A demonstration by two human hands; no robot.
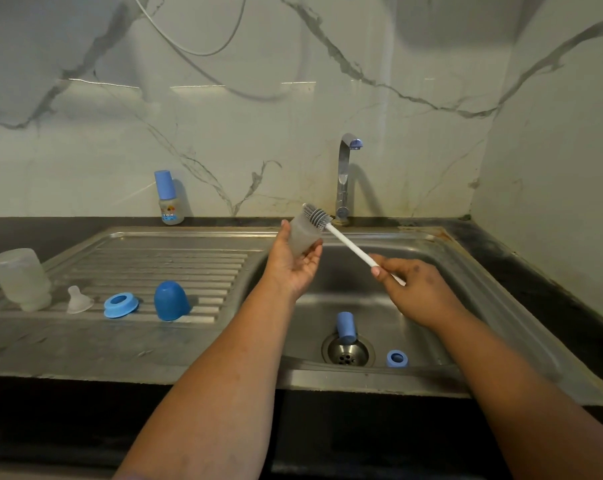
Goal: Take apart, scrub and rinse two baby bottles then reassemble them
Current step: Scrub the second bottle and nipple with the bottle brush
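Bottle (303,236), frosted and stripped of its top, is held over the sink (431,258) in the left hand (295,263), with thumb on one side and fingers curled beneath it. Its long axis is tilted, the mouth pointing up and to the right, toward the tap (344,174). A brush (331,230) is set at that mouth, grey bristle head partly inside; its white handle slopes down to the right and is pinched near its end by the right hand (416,292).

Inside the basin, a blue cap (345,327) is seen standing by the drain (348,351), and a blue ring (396,358) lies just right of the drain.

On the ribbed drainboard (175,258), four parts are laid in a row: a second bottle (19,278) turned mouth down at far left, then a clear teat (78,300), a blue collar (120,305) lying flat, and a blue dome cap (171,301) standing open end down.

At the back, against the marble wall (224,133), a small capped bottle (169,197) is left upright on the dark counter (521,258).
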